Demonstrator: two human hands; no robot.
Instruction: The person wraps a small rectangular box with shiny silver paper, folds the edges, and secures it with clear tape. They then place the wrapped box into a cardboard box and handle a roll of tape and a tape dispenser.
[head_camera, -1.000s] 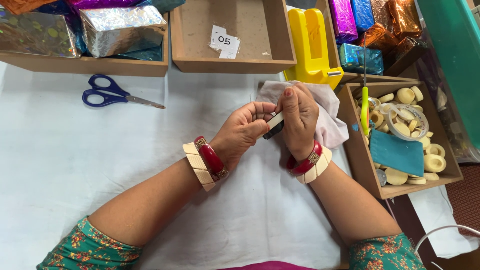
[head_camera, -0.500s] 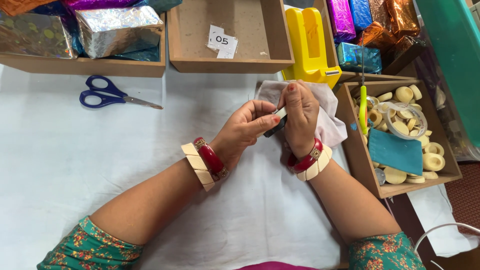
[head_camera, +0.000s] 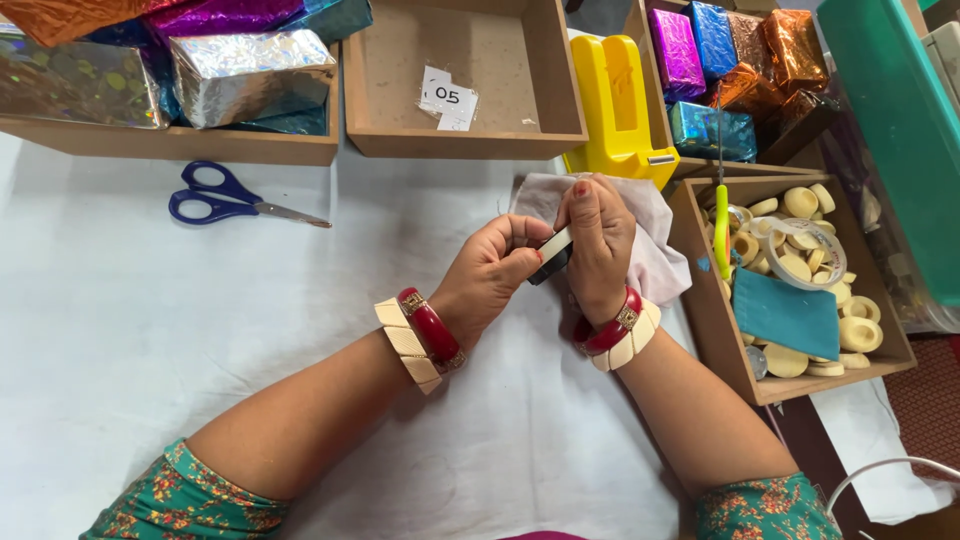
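While both hands meet above the white table (head_camera: 120, 330) near its right edge, the left hand (head_camera: 495, 275) and the right hand (head_camera: 600, 245) pinch a small cream-and-black roll (head_camera: 553, 255) between their fingertips, over a pale cloth (head_camera: 655, 245). A wooden tray (head_camera: 715, 330) of cream rings stands just right of them; blue scissors (head_camera: 225, 200) lie well apart towards the far left.
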